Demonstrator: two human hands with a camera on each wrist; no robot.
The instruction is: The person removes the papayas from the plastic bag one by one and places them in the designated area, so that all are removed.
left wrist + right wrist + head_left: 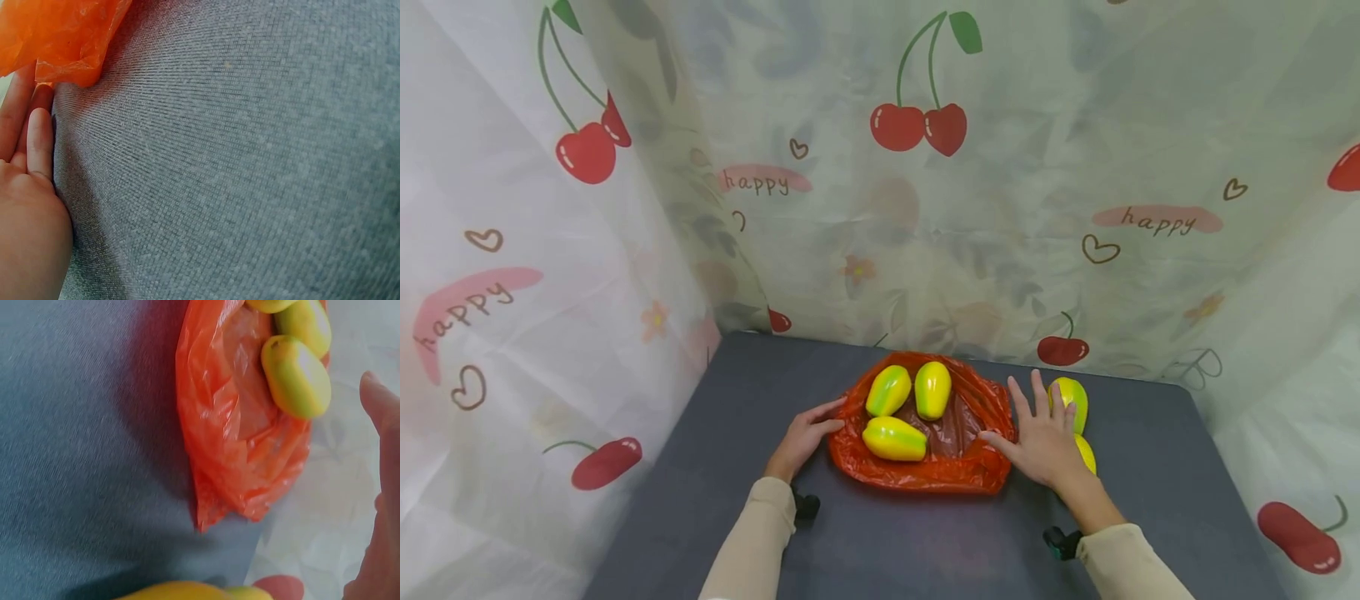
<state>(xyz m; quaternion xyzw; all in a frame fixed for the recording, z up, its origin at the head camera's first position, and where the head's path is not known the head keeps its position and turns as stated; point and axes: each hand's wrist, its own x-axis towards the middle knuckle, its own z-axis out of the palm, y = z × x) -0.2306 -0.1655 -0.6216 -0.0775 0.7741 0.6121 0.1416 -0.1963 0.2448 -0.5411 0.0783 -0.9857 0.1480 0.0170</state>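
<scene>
An orange-red plastic bag lies spread wide at its mouth on the dark grey table. Inside it are three glossy yellow-green mangoes, also visible in the right wrist view as mangoes. My left hand touches the bag's left edge. The left wrist view has that hand with fingers extended against the bag, their tips partly hidden by it. With fingers spread, my right hand hovers by the bag's right edge, holding nothing. Two more mangoes lie just right of it, partly covered by the hand.
The table is dark grey, its back edge close behind the bag. A pale curtain printed with cherries and hearts hangs around the back and sides. Each wrist carries a small black device.
</scene>
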